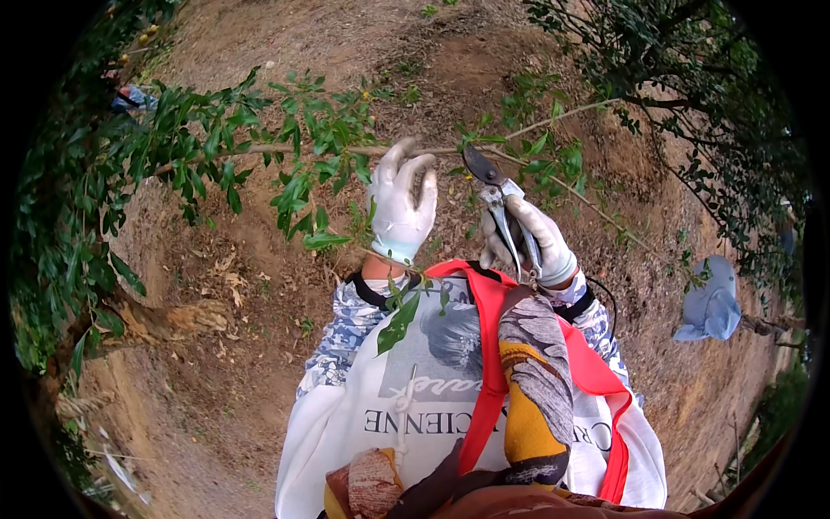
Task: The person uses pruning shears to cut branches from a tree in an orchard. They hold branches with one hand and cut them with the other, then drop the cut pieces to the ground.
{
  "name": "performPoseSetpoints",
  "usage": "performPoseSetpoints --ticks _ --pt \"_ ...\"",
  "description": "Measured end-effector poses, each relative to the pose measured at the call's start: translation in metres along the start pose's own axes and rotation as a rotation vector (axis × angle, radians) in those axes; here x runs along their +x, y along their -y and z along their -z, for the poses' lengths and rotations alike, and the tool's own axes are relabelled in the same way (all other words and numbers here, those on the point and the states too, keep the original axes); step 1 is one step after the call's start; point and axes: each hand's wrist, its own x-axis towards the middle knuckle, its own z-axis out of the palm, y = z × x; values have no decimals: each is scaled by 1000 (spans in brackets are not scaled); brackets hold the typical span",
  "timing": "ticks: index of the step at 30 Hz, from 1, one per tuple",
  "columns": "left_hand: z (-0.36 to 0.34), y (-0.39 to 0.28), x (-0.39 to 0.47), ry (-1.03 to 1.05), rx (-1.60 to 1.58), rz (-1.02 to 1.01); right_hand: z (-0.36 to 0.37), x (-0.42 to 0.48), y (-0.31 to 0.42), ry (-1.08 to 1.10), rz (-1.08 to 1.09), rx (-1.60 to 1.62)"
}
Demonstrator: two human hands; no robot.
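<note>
My right hand (541, 240), in a white glove, grips a pair of pruning shears (496, 185) with metal handles and a dark blade. The blade's tip lies at or just below a thin leafy branch (292, 148) that crosses in front of me and forks near it. My left hand (403, 194), also white-gloved, is raised with its fingers apart and curled just under the branch, left of the shears. Whether its fingertips touch the branch I cannot tell. A thin twig (382, 258) with leaves hangs before my white shirt.
Dense foliage (78, 188) stands at left above a thick tree limb (172, 319). Another leafy tree (733, 84) is at upper right. A light-blue cap or cloth (710, 301) lies or hangs at right. Red straps (489, 396) and a patterned scarf (535, 389) cover my chest.
</note>
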Motion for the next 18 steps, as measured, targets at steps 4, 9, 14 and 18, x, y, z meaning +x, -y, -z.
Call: performPoseSetpoints --ticks 4,9,14,18 --pt "1 0 -3 16 -6 48 0 4 -7 38 -43 143" --pt "0 -2 -10 7 5 72 3 5 -12 91 -56 253" --pt "4 -6 -12 -7 71 36 -2 4 -8 65 -14 256" --pt "7 -10 -10 -13 101 34 -1 2 -2 97 -27 142"
